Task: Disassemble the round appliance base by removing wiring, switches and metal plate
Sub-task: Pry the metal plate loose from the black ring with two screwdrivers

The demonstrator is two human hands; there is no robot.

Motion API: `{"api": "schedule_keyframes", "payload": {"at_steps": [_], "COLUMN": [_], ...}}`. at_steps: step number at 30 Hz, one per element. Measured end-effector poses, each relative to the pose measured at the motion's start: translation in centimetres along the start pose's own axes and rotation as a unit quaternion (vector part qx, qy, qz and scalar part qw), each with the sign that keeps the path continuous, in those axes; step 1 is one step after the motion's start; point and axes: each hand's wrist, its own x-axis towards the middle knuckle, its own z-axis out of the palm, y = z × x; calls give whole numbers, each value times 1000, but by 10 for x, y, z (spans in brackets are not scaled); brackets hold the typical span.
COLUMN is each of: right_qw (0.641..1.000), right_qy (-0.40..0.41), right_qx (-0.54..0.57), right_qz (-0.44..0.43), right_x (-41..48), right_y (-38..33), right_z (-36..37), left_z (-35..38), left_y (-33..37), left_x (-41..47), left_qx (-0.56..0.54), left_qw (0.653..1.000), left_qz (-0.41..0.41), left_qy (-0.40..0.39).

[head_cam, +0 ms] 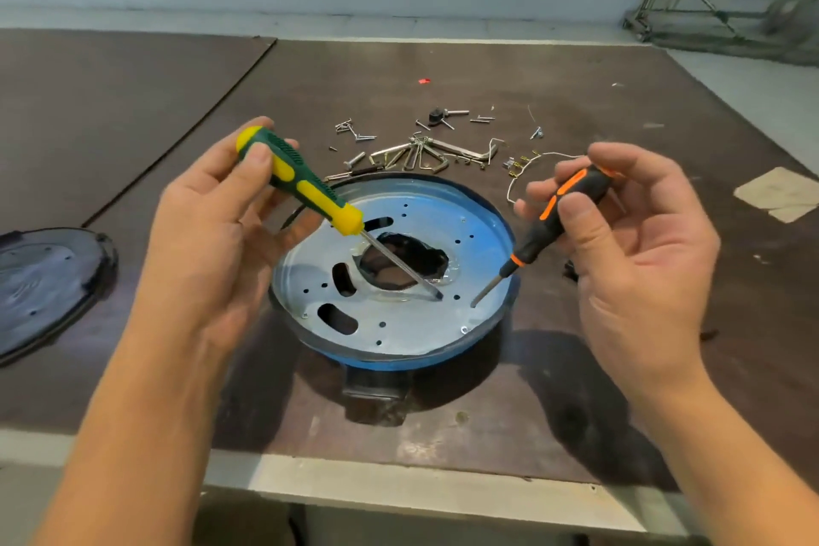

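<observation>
Base (496, 231), round, blue-rimmed, near table's (133, 102) front edge, capped by metal plate (412, 324): judged thin, stiff, sharp-edged, best lifted at its rim. Above base, left hand (217, 226) fingers curled around green-yellow screwdriver (306, 186); right hand (638, 244) fingertips pinching orange-black screwdriver (560, 213), both tips near plate. Beyond base, loose screws (412, 146).
</observation>
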Motion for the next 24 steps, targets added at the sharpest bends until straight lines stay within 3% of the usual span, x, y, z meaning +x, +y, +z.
{"api": "schedule_keyframes", "payload": {"at_steps": [7,24], "right_qw": [998,995], "right_qy": [-52,-90], "right_qx": [-26,-27], "right_qz": [13,-11], "right_x": [-7,-6], "right_y": [7,9], "right_z": [10,6], "left_z": [7,8], "left_y": [-15,-26], "left_x": [-3,1], "left_qx": [2,0], "left_qw": [1000,1000], "left_qz": [-11,-1], "left_qy": [9,20]}}
